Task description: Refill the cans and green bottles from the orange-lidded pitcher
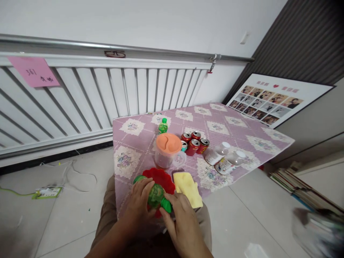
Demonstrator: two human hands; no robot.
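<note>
A green plastic bottle point(156, 196) lies tilted across my lap side of the table, over a red scalloped dish point(160, 175). My left hand point(141, 197) is wrapped round the bottle's body. At the other end, the fingers of my right hand point(180, 211) close on its green cap point(166, 205), which sits at the bottle's neck. Just right of the dish is a yellow cloth point(188, 188), partly behind my right hand. Beyond the dish stands a clear plastic pitcher point(163, 157) with an orange lid point(168, 143).
Behind the pitcher stands another green-capped bottle point(163, 126). Several drink cans point(193, 146) cluster to its right. Two clear bottles with white caps point(217, 153) lie farther right on the patterned tablecloth point(185, 115). A radiator point(139, 87) lines the wall; a power strip point(47, 192) is on the floor.
</note>
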